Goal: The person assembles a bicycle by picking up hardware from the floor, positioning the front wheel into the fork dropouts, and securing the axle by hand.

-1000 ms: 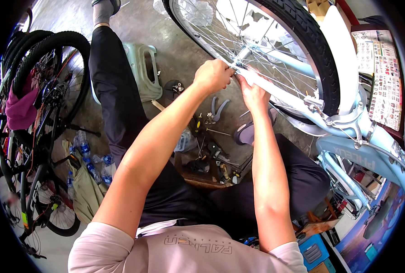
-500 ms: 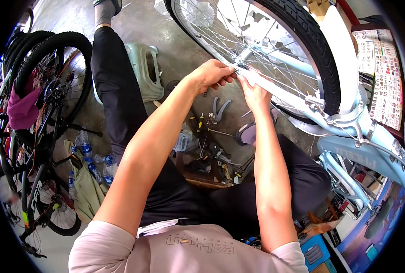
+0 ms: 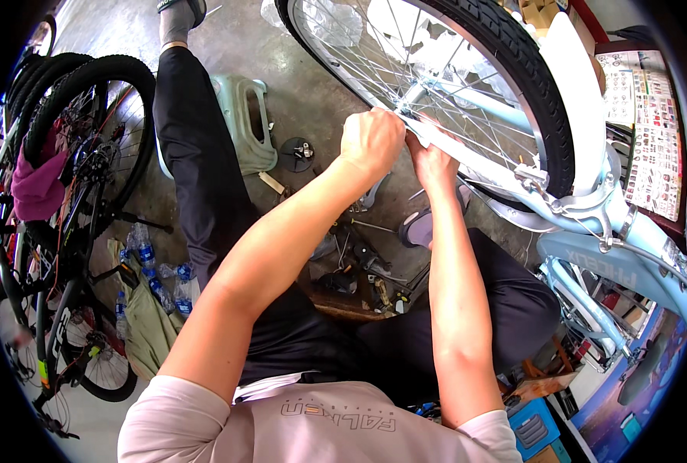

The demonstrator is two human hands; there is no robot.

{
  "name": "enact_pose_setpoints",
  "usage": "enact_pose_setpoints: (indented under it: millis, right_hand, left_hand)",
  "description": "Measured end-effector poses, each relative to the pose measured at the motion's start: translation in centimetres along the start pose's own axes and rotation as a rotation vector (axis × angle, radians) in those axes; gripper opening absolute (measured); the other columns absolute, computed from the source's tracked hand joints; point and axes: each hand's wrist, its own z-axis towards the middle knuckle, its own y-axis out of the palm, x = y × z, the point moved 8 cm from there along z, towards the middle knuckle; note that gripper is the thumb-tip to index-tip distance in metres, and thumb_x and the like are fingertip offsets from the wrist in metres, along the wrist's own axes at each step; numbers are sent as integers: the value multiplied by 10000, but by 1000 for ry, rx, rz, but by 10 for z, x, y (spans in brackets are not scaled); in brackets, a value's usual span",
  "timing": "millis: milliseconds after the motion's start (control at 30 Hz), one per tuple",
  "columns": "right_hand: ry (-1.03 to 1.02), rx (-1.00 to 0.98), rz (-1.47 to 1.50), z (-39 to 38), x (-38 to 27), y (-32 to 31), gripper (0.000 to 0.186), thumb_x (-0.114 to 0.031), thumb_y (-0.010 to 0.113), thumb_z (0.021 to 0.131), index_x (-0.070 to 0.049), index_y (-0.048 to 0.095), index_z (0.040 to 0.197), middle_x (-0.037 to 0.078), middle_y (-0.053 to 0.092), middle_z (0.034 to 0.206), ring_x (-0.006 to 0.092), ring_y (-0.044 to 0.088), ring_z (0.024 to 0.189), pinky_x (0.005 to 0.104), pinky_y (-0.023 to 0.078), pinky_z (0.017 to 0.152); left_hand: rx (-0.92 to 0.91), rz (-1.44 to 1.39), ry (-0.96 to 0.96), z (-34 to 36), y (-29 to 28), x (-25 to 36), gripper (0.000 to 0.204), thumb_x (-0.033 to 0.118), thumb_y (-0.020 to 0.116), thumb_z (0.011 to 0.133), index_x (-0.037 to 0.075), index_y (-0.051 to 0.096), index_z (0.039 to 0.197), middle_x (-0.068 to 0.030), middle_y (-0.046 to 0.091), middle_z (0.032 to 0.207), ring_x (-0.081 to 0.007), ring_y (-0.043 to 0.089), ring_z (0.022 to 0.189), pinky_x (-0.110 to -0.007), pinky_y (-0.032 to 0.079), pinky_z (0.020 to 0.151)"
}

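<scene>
A light blue bicycle fork holds a spoked front wheel with a black tyre. Both my hands meet at the fork's end, beside the wheel hub. My left hand is closed in a fist with its back turned up; whatever its fingers grip is hidden. Close by on the right, my right hand wraps the end of the fork leg, its thumb near my left fist. A silver brake sits farther up the fork.
Tools lie on the floor between my legs, near a round dark dish of small parts. A pale green stool stands beyond my left leg. Parked bicycles and plastic bottles are at left; a printed sheet is at right.
My left hand has rolled over from a fingertip pinch to a fist with its back up, its forearm shifting right and uncovering the round dish. My right hand has barely moved.
</scene>
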Motion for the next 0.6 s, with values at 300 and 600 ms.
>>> enact_pose_setpoints:
  millis: [300, 600]
  right_hand:
    - [122, -85, 6, -6, 17, 13, 387, -373, 737, 889, -151, 687, 1202, 60, 701, 1225, 258, 644, 1157, 459, 381, 1028]
    - [4, -12, -64, -1, 3, 6, 356, -312, 735, 879, -53, 719, 1123, 164, 725, 1108, 363, 687, 1009, 442, 522, 886]
  left_hand:
    - [-672, -1334, -316, 13, 53, -44, 275, 298, 601, 1023, 63, 744, 1007, 20, 672, 801, -60, 599, 680, -243, 499, 576]
    - [-206, -410, -230, 18, 26, -40, 310, 315, 675, 903, 20, 769, 897, -176, 752, 895, -297, 750, 811, -413, 595, 731]
